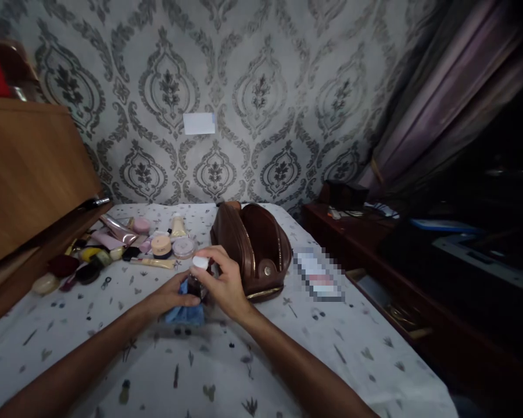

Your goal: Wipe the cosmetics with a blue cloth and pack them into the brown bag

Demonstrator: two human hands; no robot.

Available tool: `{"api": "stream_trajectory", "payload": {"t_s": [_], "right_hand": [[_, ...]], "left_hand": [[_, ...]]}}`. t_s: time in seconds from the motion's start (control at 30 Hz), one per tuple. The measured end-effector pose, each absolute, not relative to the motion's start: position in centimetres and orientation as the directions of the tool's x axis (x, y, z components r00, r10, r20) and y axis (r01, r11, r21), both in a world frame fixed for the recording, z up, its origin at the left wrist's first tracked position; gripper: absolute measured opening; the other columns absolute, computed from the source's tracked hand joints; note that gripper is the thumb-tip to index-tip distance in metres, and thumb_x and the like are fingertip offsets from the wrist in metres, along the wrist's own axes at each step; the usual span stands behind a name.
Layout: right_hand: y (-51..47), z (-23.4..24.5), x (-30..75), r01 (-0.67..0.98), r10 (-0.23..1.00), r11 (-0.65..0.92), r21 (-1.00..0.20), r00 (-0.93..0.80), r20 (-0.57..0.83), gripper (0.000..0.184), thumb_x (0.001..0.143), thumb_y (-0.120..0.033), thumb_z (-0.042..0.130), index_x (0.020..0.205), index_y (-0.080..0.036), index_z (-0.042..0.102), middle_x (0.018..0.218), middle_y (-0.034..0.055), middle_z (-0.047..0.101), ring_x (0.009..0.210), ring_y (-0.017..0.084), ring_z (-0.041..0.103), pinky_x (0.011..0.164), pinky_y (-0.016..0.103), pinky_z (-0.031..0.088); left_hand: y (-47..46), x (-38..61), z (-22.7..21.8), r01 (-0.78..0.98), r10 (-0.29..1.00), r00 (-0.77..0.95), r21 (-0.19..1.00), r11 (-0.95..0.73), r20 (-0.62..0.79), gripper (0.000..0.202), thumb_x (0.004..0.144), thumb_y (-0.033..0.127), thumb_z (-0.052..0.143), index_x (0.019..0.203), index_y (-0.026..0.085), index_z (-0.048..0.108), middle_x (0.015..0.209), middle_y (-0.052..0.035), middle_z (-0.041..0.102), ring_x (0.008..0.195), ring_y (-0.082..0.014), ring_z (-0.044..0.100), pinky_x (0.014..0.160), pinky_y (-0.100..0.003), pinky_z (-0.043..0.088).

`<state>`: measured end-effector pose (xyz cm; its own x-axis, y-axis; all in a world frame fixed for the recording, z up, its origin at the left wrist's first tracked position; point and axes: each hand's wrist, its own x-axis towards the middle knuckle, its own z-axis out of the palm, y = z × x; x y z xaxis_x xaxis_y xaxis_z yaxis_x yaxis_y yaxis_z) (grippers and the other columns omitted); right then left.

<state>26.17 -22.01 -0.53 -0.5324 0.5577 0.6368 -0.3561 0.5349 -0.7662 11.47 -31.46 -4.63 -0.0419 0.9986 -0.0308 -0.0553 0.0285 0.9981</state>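
Bottle [194, 288] sat between left hand [174, 295], which gripped it with blue cloth [185, 314], and right hand [226, 284], which pinched its white cap [200, 263]

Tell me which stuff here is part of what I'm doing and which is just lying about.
Seemingly in the job:
Blue cloth, in the left hand
White piece, in the right hand
Open brown bag near them, perhaps

Apparently just lying about:
Peach-topped jar
Cream tube
Pink round case
Pixelated item beside the bag

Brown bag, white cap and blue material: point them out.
Brown bag [237, 241], head view: its outer side panel.
White cap [201, 263], head view: its exposed white surface.
Blue material [185, 315], head view: its lower part.
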Motion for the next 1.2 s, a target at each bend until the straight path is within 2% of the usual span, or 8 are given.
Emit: {"api": "stream_trajectory", "payload": {"t_s": [0.23, 0.4, 0.63, 0.8, 0.87, 1.0, 1.07, 1.2], "right_hand": [[-21.1, 1.0, 27.9, -0.283, 0.45, 0.687, -0.67, -0.559, 0.697, 0.02, 0.087, -0.027, 0.069, 0.106, -0.021, 0.069, 0.099, 0.0058, 0.067, 0.096, 0.019, 0.06, 0.085, 0.032, 0.051], [-20.3, 1.8, 29.4, -0.253, 0.37, 0.743, -0.62, -0.617, 0.695, 0.02, 0.089, -0.028, 0.068, 0.108, -0.021, 0.069, 0.098, 0.0066, 0.068, 0.098, 0.021, 0.06, 0.085, 0.032, 0.051], [-18.2, 5.3, 33.0, -0.261, 0.444, 0.707, -0.657, -0.559, 0.7, 0.021, 0.089, -0.032, 0.068, 0.109, -0.024, 0.069, 0.104, 0.0062, 0.071, 0.098, 0.021, 0.065, 0.087, 0.035, 0.052], [-14.7, 8.1, 35.4, -0.248, 0.565, 0.687, -0.682, -0.407, 0.718, 0.019, 0.086, -0.032, 0.071, 0.102, -0.024, 0.071, 0.107, 0.0044, 0.072, 0.097, 0.02, 0.066, 0.084, 0.033, 0.052], [-12.8, 8.9, 35.9, -0.21, 0.551, 0.739, -0.641, -0.359, 0.753, 0.019, 0.085, -0.034, 0.071, 0.101, -0.024, 0.071, 0.104, 0.0029, 0.071, 0.095, 0.02, 0.065, 0.083, 0.032, 0.051], [-8.7, 9.6, 35.6, 0.004, 0.446, 0.869, -0.494, -0.438, 0.78, 0.018, 0.089, -0.029, 0.064, 0.105, -0.02, 0.068, 0.105, 0.004, 0.07, 0.092, 0.02, 0.063, 0.084, 0.033, 0.049], [-6.7, 9.6, 35.0, 0.106, 0.392, 0.909, -0.403, -0.544, 0.742, 0.018, 0.089, -0.024, 0.062, 0.105, -0.018, 0.067, 0.102, 0.0054, 0.069, 0.093, 0.021, 0.062, 0.084, 0.033, 0.047], [-4.0, 9.5, 33.4, 0.203, 0.297, 0.954, -0.222, -0.752, 0.589, 0.021, 0.09, -0.016, 0.057, 0.11, -0.015, 0.063, 0.105, 0.0092, 0.067, 0.095, 0.022, 0.06, 0.085, 0.032, 0.043]], "left_hand": [[-30.6, 11.7, -3.3, -0.038, 0.967, -0.241, 0.997, 0.073, -0.08, 0.073, 0.052, 0.037, 0.091, 0.117, 0.019, 0.064, 0.109, -0.0071, 0.071, 0.105, -0.0293, 0.065, 0.092, -0.039, 0.053], [-29.9, 10.3, -2.3, 0.274, 0.976, -0.219, 0.96, 0.059, 0.003, 0.07, 0.058, 0.043, 0.086, 0.12, 0.018, 0.064, 0.115, -0.0071, 0.07, 0.106, -0.0291, 0.064, 0.094, -0.038, 0.051], [-30.2, 7.2, -1.1, 0.87, 1.0, 0.004, 0.493, -0.015, 0.024, 0.057, 0.079, 0.057, 0.068, 0.124, 0.022, 0.066, 0.129, -0.0117, 0.065, 0.12, -0.0356, 0.056, 0.102, -0.042, 0.044], [-28.3, 8.4, 3.1, 0.896, 0.984, -0.042, 0.442, -0.039, 0.173, 0.047, 0.093, 0.054, 0.049, 0.121, 0.02, 0.065, 0.122, -0.01, 0.068, 0.109, -0.0273, 0.063, 0.088, -0.032, 0.05], [-26.3, 9.9, 5.9, 0.903, 0.962, -0.05, 0.423, -0.071, 0.268, 0.045, 0.094, 0.052, 0.045, 0.116, 0.018, 0.066, 0.116, -0.0094, 0.069, 0.101, -0.0253, 0.065, 0.078, -0.029, 0.05], [-20.6, 13.3, 10.5, 0.95, 0.903, 0.098, 0.23, -0.21, 0.419, 0.039, 0.096, 0.041, 0.04, 0.109, 0.016, 0.068, 0.107, -0.0088, 0.07, 0.096, -0.0225, 0.063, 0.085, -0.03, 0.047], [-17.3, 14.4, 11.6, 0.965, 0.926, 0.22, 0.066, -0.252, 0.308, 0.038, 0.097, 0.033, 0.038, 0.107, 0.016, 0.07, 0.104, -0.0093, 0.07, 0.099, -0.0229, 0.062, 0.09, -0.032, 0.045], [-11.5, 15.0, 11.5, 0.955, 0.945, 0.258, -0.095, -0.281, -0.201, 0.031, 0.089, 0.025, 0.046, 0.089, 0.015, 0.075, 0.09, -0.0095, 0.074, 0.085, -0.0203, 0.064, 0.081, -0.027, 0.046]]}}
